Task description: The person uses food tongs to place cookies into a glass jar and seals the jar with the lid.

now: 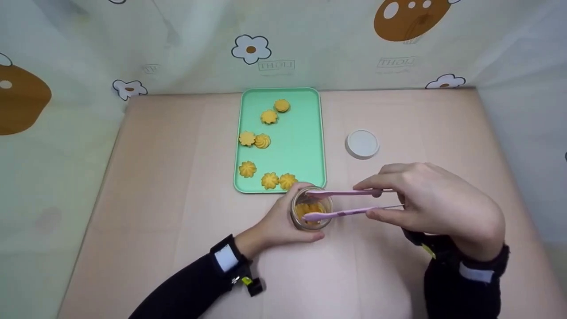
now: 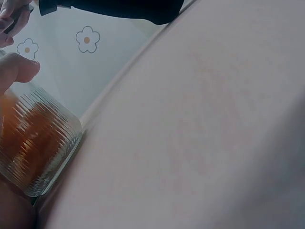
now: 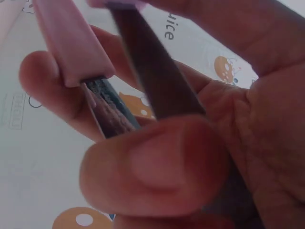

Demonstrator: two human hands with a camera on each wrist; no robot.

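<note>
My left hand (image 1: 277, 223) grips a clear glass jar (image 2: 57, 138), its fingers and thumb around the side. Ridged walls show in the left wrist view, with golden-brown cookies (image 1: 304, 208) inside. In my right hand (image 1: 443, 204) is a pair of tongs (image 1: 343, 213) with pink tips and metal arms, held between thumb and fingers. The tong tips stand apart over the jar's open mouth, with nothing seen between them. From the right wrist, the thumb (image 3: 157, 167) lies across a metal arm.
Beyond the jar lies a mint-green tray (image 1: 297, 141) with several flower-shaped cookies (image 1: 247, 169), mostly along its left side and near edge. A round white lid (image 1: 362, 144) sits to the right of the tray. A patterned curtain (image 1: 195, 48) hangs behind the table.
</note>
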